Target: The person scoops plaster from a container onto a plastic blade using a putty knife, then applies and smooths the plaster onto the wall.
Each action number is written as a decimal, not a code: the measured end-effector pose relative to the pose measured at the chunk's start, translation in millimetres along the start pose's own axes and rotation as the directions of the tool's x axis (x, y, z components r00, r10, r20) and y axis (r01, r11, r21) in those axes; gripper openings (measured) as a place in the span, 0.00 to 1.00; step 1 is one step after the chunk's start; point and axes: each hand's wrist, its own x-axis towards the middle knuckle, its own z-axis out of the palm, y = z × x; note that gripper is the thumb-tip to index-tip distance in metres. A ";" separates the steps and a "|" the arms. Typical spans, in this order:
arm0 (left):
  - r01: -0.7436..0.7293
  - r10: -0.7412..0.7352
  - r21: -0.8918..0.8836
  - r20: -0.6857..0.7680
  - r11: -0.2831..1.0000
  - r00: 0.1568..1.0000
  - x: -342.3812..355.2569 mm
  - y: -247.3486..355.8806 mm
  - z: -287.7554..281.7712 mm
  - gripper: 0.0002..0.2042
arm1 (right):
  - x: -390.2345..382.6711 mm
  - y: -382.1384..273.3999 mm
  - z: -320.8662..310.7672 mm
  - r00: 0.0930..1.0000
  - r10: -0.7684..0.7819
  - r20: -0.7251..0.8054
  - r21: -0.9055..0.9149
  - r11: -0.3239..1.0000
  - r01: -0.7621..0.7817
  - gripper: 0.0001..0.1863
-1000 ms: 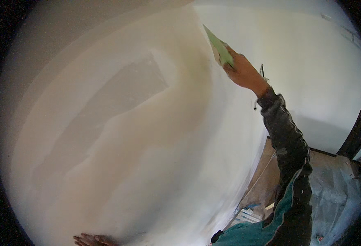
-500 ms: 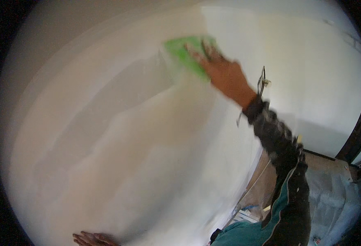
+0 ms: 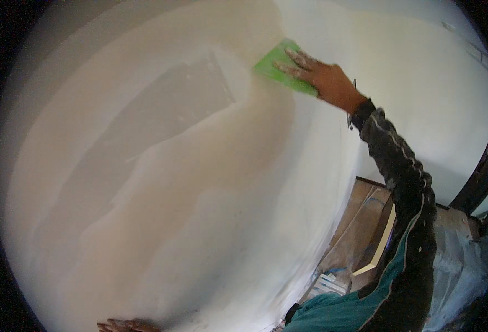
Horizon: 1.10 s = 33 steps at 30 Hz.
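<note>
My right hand (image 3: 329,82) grips a flat green putty spreader (image 3: 282,65), fingers stretched along its face. It is at the upper part of a pale wall (image 3: 227,232), to the right of a long grey smooth band (image 3: 144,122) that ends in a sharp edge. Whether the blade touches the wall I cannot tell. White residue marks the fingers. At the lower edge, my left hand (image 3: 127,325) shows only in part, its fingers stretched out by the wall with nothing seen in them.
Another pale wall (image 3: 421,99) meets this one on the right. Below lie a brown floor covering (image 3: 360,216), a cream-coloured strip (image 3: 379,252), a white slatted object (image 3: 331,284) and clear plastic sheeting (image 3: 460,271). A dark curved piece (image 3: 479,174) leans at the far right.
My right hand has moved right and slightly up with the spreader, away from the end of the grey band. The left hand has dropped slightly lower in view.
</note>
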 end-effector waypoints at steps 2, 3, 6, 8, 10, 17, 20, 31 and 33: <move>-0.007 0.007 -0.006 -0.011 1.000 1.000 -0.1 2.5 0.8 0.26 | -19.9 -25.0 0.4 0.982 0.154 0.106 0.137 0.976 -0.168 0.50; 0.009 -0.009 -0.018 -0.019 1.000 1.000 -2.0 3.3 1.2 0.26 | -29.5 -34.9 0.7 0.971 0.189 0.147 0.205 0.954 -0.217 0.52; -0.004 0.004 0.000 -0.021 1.000 1.000 -5.0 -0.2 -2.5 0.26 | -53.1 -73.3 -7.6 0.874 0.273 0.401 0.314 0.855 -0.412 0.54; -0.031 0.032 0.031 -0.020 0.999 0.999 -7.8 -6.4 -6.3 0.26 | -67.2 -89.0 -19.2 0.907 0.274 0.319 0.409 0.824 -0.392 0.52; -0.037 0.038 0.028 -0.024 0.999 0.999 -9.8 -12.3 -9.2 0.26 | -71.3 -90.5 -35.1 0.795 0.224 0.563 0.476 0.699 -0.534 0.45; -0.023 0.023 0.060 0.002 0.998 1.000 -33.5 -22.0 -4.0 0.26 | -56.8 -60.4 -26.6 0.787 0.490 0.375 0.777 0.297 -0.555 0.30; -0.017 0.016 0.065 0.012 0.998 1.000 -34.5 -19.6 4.8 0.25 | -13.5 -56.7 -4.3 0.827 0.541 0.154 0.575 0.631 -0.521 0.30; -0.091 0.074 0.221 0.084 0.971 0.994 -35.1 -36.0 7.5 0.28 | -15.9 -139.1 -32.2 0.839 0.501 0.213 0.270 0.795 -0.543 0.46; -0.095 0.076 0.182 0.107 0.979 0.991 -33.4 -34.8 7.8 0.28 | -7.6 -84.0 -31.1 0.911 0.412 0.033 0.095 0.906 -0.413 0.44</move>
